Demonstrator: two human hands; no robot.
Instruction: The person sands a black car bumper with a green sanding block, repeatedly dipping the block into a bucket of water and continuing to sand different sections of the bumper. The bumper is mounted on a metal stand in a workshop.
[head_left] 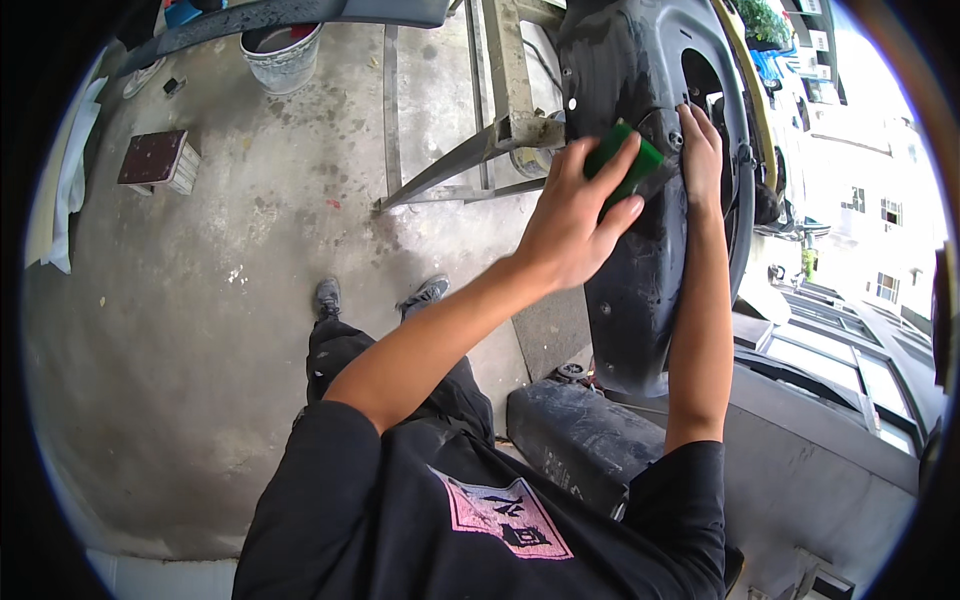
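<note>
A large dark grey car body panel (636,290), with holes and an oval opening, is propped on edge in front of me at the right. My left hand (585,215) is wrapped round a green sanding block (640,160) and holds it against the panel's face. Dull grey material shows beside the block's lower edge; I cannot tell whether it is sandpaper. Further right, my right hand (702,158) grips the panel's rim by the opening, its fingertips curled at the edge. Pale scuffs and wet-looking patches mark the panel's surface.
A metal stand (500,140) rises behind the panel. A dented dark box (585,430) sits below it. On the concrete floor are a small stool (160,160) and a stained bucket (282,60). Another long dark panel (300,14) crosses the top.
</note>
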